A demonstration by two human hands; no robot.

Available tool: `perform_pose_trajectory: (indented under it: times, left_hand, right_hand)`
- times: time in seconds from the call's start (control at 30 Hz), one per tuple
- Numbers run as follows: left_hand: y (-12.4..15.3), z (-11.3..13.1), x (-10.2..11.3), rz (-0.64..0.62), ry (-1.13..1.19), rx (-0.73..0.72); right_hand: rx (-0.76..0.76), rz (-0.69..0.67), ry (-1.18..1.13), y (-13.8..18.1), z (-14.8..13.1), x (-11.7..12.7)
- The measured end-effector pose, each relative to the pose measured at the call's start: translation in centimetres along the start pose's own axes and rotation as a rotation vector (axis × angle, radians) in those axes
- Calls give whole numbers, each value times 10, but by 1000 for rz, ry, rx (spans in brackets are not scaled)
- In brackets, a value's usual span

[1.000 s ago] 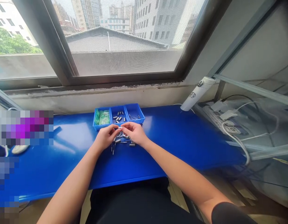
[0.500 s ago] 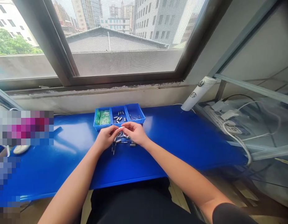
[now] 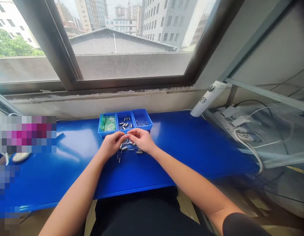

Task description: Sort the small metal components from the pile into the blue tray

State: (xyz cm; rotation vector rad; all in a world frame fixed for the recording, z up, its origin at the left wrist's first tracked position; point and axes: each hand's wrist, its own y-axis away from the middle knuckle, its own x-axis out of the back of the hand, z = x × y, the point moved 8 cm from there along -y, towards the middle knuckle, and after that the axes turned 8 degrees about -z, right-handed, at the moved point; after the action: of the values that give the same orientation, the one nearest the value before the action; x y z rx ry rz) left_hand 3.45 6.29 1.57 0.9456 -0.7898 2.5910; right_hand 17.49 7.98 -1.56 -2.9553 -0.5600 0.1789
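Note:
My left hand (image 3: pixel 112 144) and my right hand (image 3: pixel 142 140) meet fingertip to fingertip over a small heap of metal parts (image 3: pixel 129 147) on the blue table (image 3: pixel 191 144). Both pinch something tiny between them that I cannot make out. Just beyond the hands stand three blue trays in a row: the left tray (image 3: pixel 107 124) holds green pieces, the middle tray (image 3: pixel 125 122) several small grey cylinders, the right tray (image 3: pixel 142 120) a few thin pins.
A white bottle (image 3: pixel 208 98) leans at the table's far right corner. White cables and a power strip (image 3: pixel 240 127) lie on the rack to the right. A window frame runs behind the trays. A white object (image 3: pixel 19 157) sits at far left.
Both hands have stayed nearly in place. The small pale piece that showed between the fingertips earlier is now hidden by the fingers.

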Motion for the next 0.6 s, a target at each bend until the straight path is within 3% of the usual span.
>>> perform_pose_trajectory:
  times: [0.27,0.6]
  left_hand:
    - [0,1,-1,11,67,-4]
    - [0,-7,-5,-56,-19,50]
  right_hand:
    - [-38,20,-30,0,-1,1]
    - [-56,-3,-21,1,1,-1]
